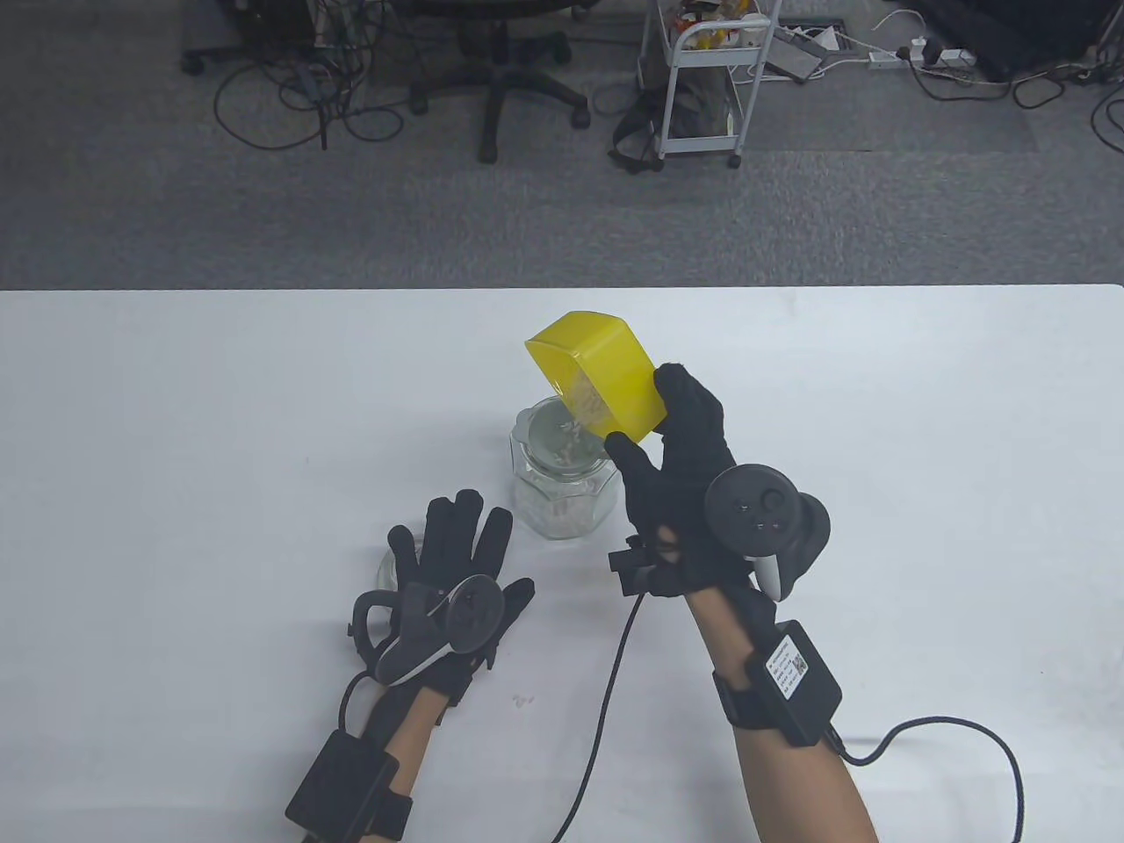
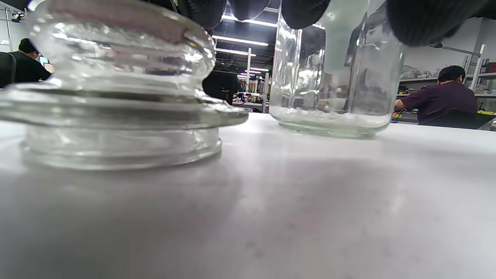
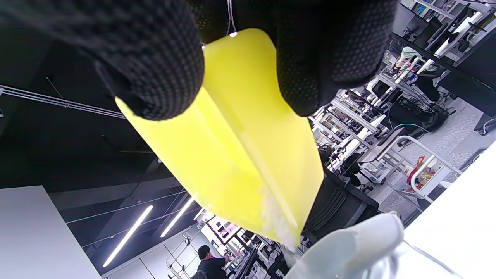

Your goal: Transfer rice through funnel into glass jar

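Note:
A glass jar [image 1: 562, 492] stands mid-table with a pale funnel [image 1: 551, 428] in its mouth. My right hand [image 1: 676, 465] grips a yellow square container [image 1: 601, 379] and holds it tilted over the funnel; rice [image 1: 587, 406] slides from its lower corner. In the right wrist view the container [image 3: 240, 155] is between my fingers [image 3: 155, 66] and rice spills toward the funnel [image 3: 348, 248]. My left hand [image 1: 457, 562] lies flat and open on the table over the glass jar lid [image 1: 391, 571]. The left wrist view shows the lid [image 2: 116, 97] close and the jar [image 2: 333, 89] with rice at its bottom.
A few spilled rice grains [image 1: 523, 700] lie on the white table [image 1: 176, 439] near the front. A black cable [image 1: 606, 702] runs from my right wrist across the table. Beyond the far edge are a chair and a white trolley [image 1: 702, 79].

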Available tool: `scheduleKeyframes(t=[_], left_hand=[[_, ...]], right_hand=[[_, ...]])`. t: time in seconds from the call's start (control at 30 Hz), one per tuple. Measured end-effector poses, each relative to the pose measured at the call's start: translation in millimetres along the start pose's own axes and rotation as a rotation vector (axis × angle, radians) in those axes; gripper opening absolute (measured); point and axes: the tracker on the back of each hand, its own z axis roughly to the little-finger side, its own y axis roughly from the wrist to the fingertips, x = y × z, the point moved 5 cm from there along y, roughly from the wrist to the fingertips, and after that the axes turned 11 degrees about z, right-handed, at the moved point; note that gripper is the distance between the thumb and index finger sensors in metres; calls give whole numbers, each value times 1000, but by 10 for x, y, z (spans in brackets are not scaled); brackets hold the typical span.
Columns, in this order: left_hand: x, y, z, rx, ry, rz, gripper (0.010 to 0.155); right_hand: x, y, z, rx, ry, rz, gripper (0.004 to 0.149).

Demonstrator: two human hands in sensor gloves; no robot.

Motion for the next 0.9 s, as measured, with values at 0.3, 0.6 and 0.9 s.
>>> scheduleKeyframes(t=[0.3,0.6,0.9], left_hand=[[-9,3,-14,-5,2,3,82],[-18,4,-20,-6,4,5,82],[-23,7,-16,-5,0,4,82]], right_hand=[[-84,-6,-110,-46,-9,40,80],[-74,-23,-151,-72,-22,42,80],[-52,-25,-160,-85,-31,29,81]])
